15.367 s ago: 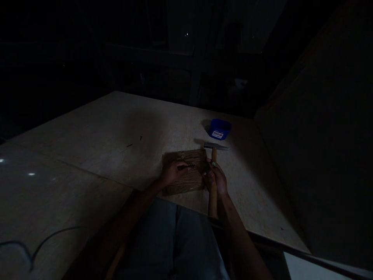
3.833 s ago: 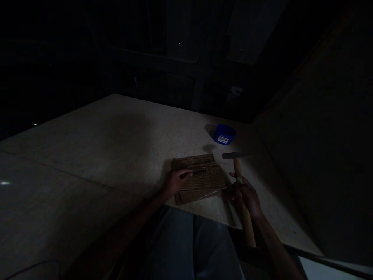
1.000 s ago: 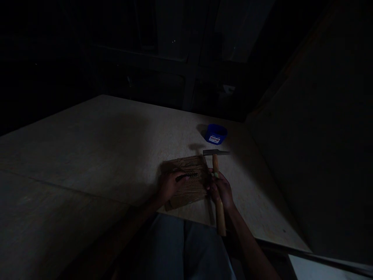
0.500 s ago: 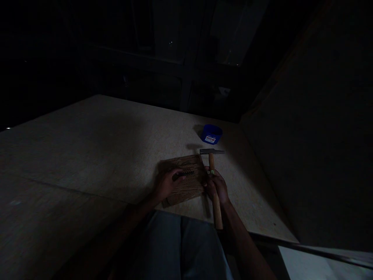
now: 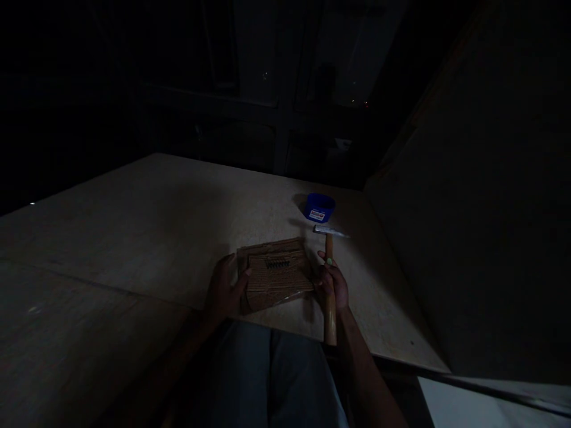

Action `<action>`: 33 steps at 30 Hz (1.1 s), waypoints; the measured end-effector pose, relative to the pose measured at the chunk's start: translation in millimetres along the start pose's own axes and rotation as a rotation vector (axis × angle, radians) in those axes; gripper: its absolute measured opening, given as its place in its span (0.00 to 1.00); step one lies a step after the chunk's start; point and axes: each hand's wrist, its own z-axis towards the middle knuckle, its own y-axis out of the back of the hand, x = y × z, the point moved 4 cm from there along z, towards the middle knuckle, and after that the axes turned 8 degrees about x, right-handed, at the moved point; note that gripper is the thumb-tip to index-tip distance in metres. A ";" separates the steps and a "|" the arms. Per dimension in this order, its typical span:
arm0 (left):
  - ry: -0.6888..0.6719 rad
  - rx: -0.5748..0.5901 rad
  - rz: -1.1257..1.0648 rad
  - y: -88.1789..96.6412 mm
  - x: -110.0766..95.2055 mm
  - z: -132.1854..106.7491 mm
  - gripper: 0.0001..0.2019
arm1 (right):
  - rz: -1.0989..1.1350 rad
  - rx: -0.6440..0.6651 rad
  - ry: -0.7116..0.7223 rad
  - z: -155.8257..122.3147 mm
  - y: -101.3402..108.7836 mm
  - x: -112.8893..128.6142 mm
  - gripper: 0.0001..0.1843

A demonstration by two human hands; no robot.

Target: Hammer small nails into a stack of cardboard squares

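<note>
My right hand (image 5: 335, 285) is wrapped round the wooden handle of a hammer (image 5: 330, 315), its metal head up and away from me. The same hand's fingers are close to the right edge of a brown corrugated cardboard piece (image 5: 276, 282); whether they touch it is unclear in the dark. On the cardboard lies a short dark toothed strip, like a spring or a row of screws (image 5: 277, 264). At the left edge, my left hand (image 5: 225, 285) is open, its thumb at the cardboard and its fingers apart from the thumb.
A blue plastic tub (image 5: 319, 208) with a white label stands beyond the hammer head. The pale table (image 5: 178, 220) has its near edge at my lap. A dark upright panel (image 5: 468, 238) rises along the right side. The background is very dark.
My left hand has let go of the dark toothed strip and moved left to the cardboard's edge. The strip stays on the cardboard. My right hand still holds the hammer, slightly shifted.
</note>
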 end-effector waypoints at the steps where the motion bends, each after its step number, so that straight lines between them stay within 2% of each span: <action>1: 0.071 0.005 -0.026 -2.1 5.7 -5.7 0.30 | -0.016 -0.010 0.008 -0.8 -0.1 0.9 0.23; 3: 0.172 0.022 -0.088 -9.2 13.6 -14.8 0.35 | -0.033 -0.024 0.023 -2.9 -0.8 2.1 0.24; 6: 0.203 0.041 -0.171 -21.6 14.7 -16.5 0.37 | -0.024 -0.023 0.056 -9.0 -1.8 4.8 0.23; 11: 0.140 0.088 -0.180 -41.7 3.6 1.9 0.38 | -0.090 -0.053 0.059 -35.9 11.7 13.9 0.23; 17: 0.004 0.166 -0.125 -78.2 -23.6 12.7 0.37 | -0.205 -0.187 0.010 -92.8 42.9 31.9 0.32; 21: -0.111 0.252 -0.113 -118.3 -56.5 12.9 0.36 | -0.375 -0.250 -0.017 -130.6 53.9 52.9 0.32; 26: -0.202 0.304 -0.110 -178.1 -95.5 11.5 0.35 | -0.719 -0.364 0.050 -166.6 65.0 85.7 0.28; 30: -0.260 0.323 -0.123 -222.2 -123.1 8.4 0.35 | -0.936 -0.391 0.132 -185.5 62.5 103.9 0.24; 33: -0.279 0.346 -0.141 -248.6 -139.3 5.8 0.35 | -1.006 -0.412 0.119 -196.7 59.2 105.8 0.26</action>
